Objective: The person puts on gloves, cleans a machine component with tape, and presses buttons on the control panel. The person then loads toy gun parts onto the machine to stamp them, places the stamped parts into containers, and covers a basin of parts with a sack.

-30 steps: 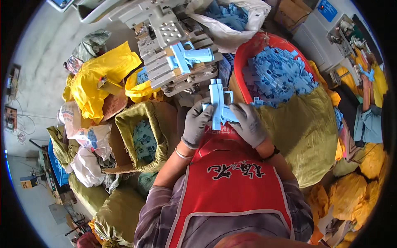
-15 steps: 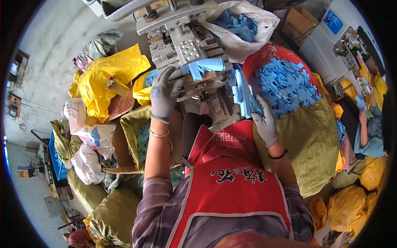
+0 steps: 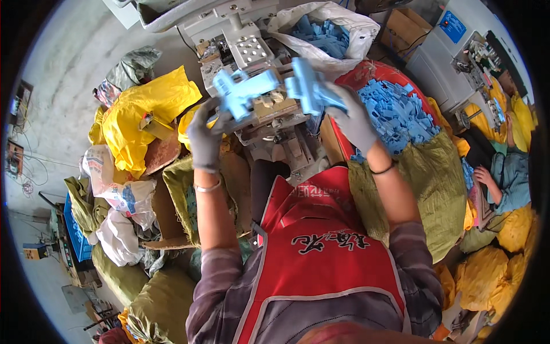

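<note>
My left hand (image 3: 205, 136), in a grey glove, grips a light-blue plastic toy pistol (image 3: 245, 93) by its lower end. The pistol is tilted in front of the left side of the machine's fixture (image 3: 274, 107). In my gloved right hand (image 3: 356, 119) is a second light-blue toy pistol (image 3: 305, 87), raised at the right side of that fixture and slightly blurred by motion. Behind both pieces, the machine's metal plate with white studs (image 3: 251, 51) stands above the fixture. Whether either pistol touches the fixture, I cannot tell.
A red tub (image 3: 425, 94) heaped with blue plastic parts stands at the right. Behind it is a white sack (image 3: 364, 34) of similar parts. An open green sack (image 3: 182, 198) in a carton and a yellow bag (image 3: 129, 123) lie left. Another person (image 3: 510, 178) sits far right.
My left hand has taken hold of the pistol that lay on the fixture and drawn it leftward. My right hand has raised its pistol from beside the tub up to the fixture.
</note>
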### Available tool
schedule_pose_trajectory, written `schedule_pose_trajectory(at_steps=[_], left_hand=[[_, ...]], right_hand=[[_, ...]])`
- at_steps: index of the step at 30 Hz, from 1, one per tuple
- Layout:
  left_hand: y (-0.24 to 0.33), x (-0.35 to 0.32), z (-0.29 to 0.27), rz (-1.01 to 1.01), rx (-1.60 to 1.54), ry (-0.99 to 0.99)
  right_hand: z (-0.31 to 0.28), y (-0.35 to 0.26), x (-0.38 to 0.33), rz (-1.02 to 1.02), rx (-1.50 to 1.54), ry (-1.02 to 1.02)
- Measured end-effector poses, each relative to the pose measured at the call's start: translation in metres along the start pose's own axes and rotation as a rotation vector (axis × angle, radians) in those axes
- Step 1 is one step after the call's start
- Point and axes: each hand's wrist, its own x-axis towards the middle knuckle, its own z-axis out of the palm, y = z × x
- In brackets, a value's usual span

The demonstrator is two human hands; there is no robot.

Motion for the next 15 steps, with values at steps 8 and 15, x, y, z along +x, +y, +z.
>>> schedule_pose_trajectory(at_steps=[8,15], left_hand=[[-0.072,-0.12,-0.073,-0.503,-0.173,0.221],[-0.114,-0.186,-0.09,-0.679,0.128,0.198]], right_hand=[[0.047,0.017,0.055,-0.202,-0.238,-0.322],[0.006,0.054,0.051,-0.181,-0.098,-0.303]])
